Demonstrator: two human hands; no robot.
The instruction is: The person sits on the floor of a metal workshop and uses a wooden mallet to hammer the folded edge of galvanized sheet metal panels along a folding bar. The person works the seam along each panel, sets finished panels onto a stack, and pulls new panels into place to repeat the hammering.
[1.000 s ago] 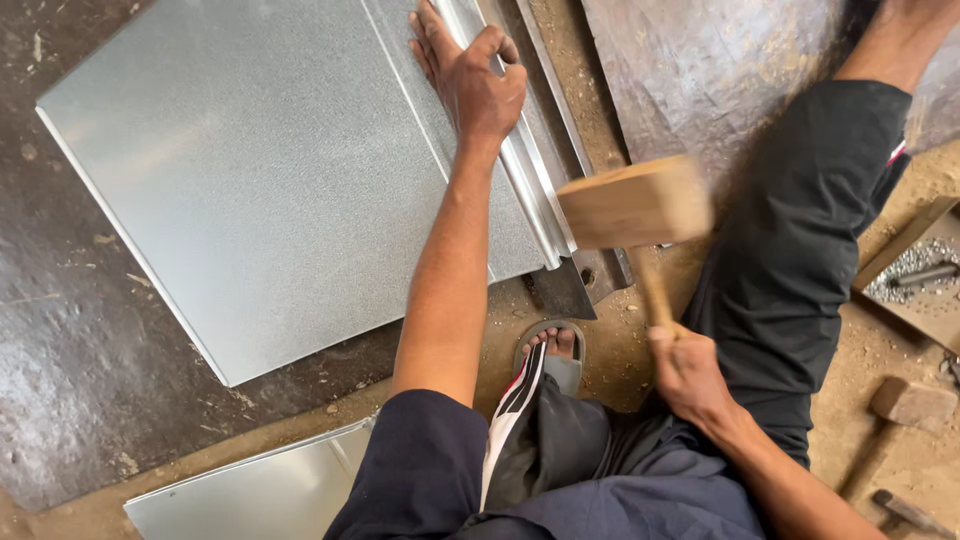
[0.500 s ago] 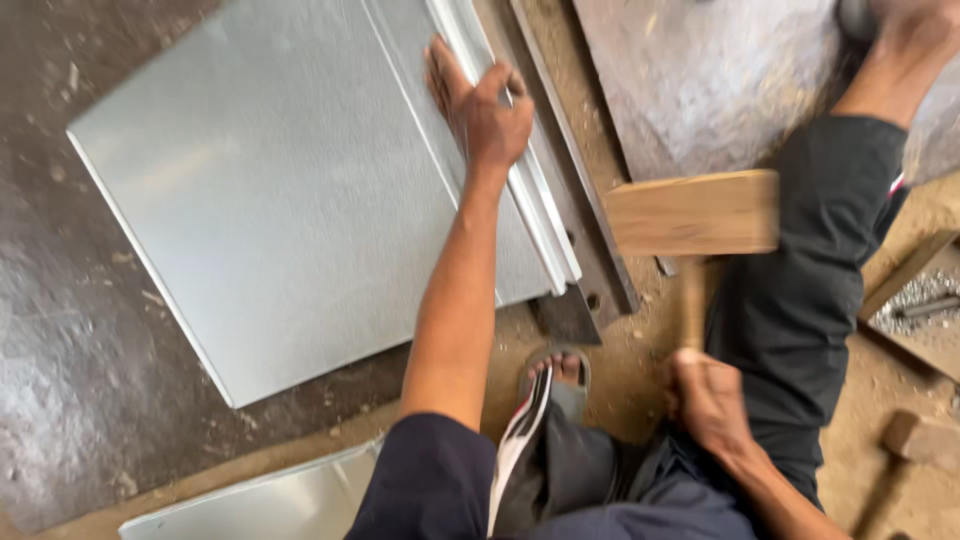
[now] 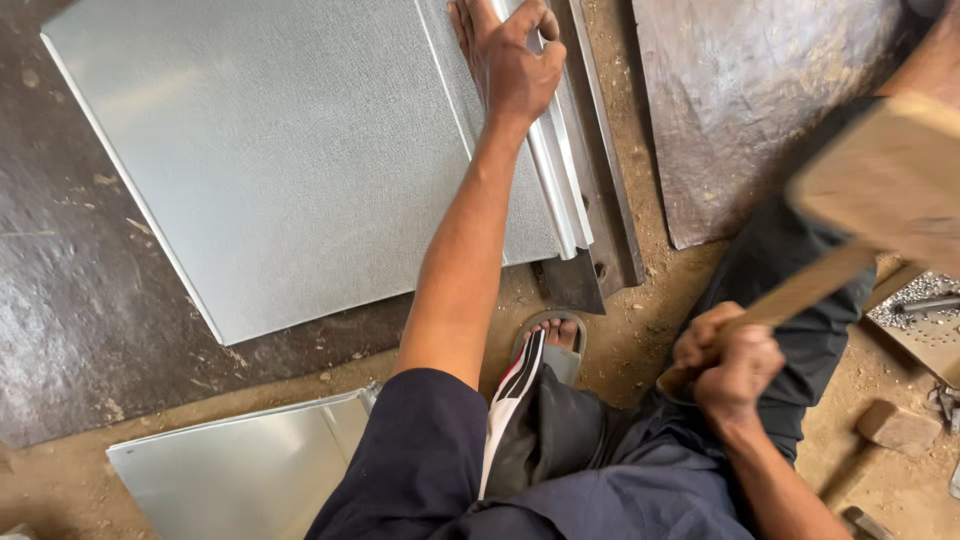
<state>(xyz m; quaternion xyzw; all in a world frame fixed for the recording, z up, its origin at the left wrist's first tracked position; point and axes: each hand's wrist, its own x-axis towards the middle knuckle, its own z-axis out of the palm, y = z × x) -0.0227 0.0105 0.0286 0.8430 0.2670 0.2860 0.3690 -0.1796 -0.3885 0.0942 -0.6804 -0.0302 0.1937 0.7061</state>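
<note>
While the right hand (image 3: 728, 362) clamps the handle of the wooden mallet (image 3: 880, 195), its head has swung up toward the camera compared with half a second ago, apparently cocked for a blow; farther off, the left hand (image 3: 510, 62) still presses, fingers curled, on the folded edge (image 3: 556, 190) of the metal sheet (image 3: 290, 160) lying on the floor.

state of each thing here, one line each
metal sheet: flat on the floor, right edge folded into a ridge
steel bar: lying under the folded edge
wooden mallet: raised, blurred, clear of the sheet
left hand: pressing on the folded edge
right hand: grip closed round the mallet handle
second sheet: flat on the dirt, untouched
spare mallet: lying on the ground
</note>
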